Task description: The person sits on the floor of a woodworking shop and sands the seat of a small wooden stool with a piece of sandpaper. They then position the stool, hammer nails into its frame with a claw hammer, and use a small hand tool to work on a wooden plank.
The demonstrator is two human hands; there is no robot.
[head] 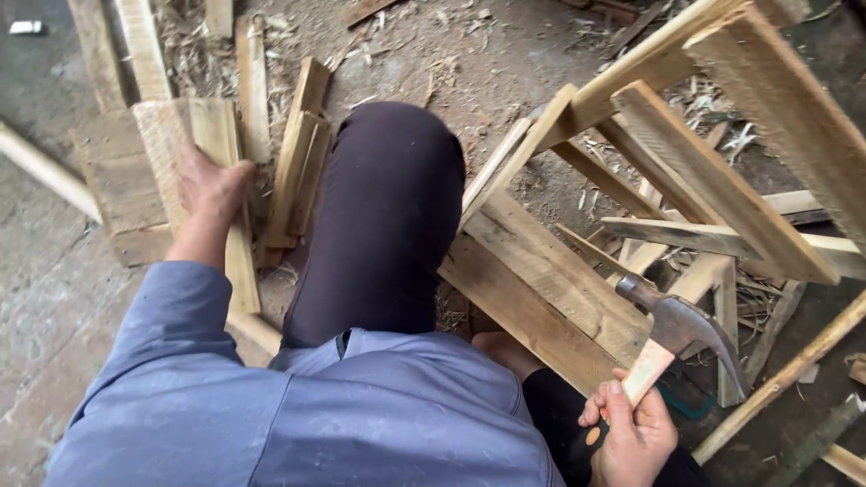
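My left hand (209, 188) reaches out to the left and grips a short pale wooden board (236, 261) that lies on a pile of similar boards (122, 185). My right hand (631, 433) is low at the right, closed around the wooden handle of a claw hammer (681, 326), whose steel head points up and right. The hammer hangs just beside a wooden frame (550, 289) of nailed planks. My bent knee (388, 198) in dark trousers sits between the two hands.
More short boards (302, 162) lean together near the knee. The frame's slanted rails (713, 180) rise at the upper right. A long round pole (785, 379) lies at the right, another pole (45, 167) at the left. Wood shavings litter the dirt floor (451, 54).
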